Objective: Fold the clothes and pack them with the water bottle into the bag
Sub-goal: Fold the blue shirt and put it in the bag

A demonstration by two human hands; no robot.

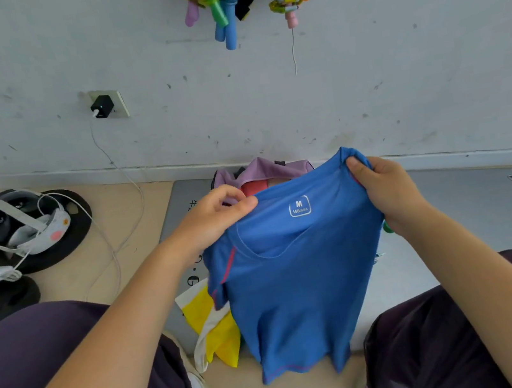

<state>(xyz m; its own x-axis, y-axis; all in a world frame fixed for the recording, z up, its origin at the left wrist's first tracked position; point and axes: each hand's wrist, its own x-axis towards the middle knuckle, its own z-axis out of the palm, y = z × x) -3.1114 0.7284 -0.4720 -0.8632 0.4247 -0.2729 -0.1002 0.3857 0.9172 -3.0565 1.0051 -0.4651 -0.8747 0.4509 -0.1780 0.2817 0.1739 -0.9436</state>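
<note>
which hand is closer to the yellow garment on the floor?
Left. The left hand pinches the blue shirt's shoulder almost straight above the yellow garment. The right hand grips the other shoulder, across the shirt from it.

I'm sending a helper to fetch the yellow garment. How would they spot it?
Start at the grey mat by the wall. On its near left edge, beside the hanging blue T-shirt, lies the yellow garment. It is the only bright yellow cloth, with cream-white trim.
</note>
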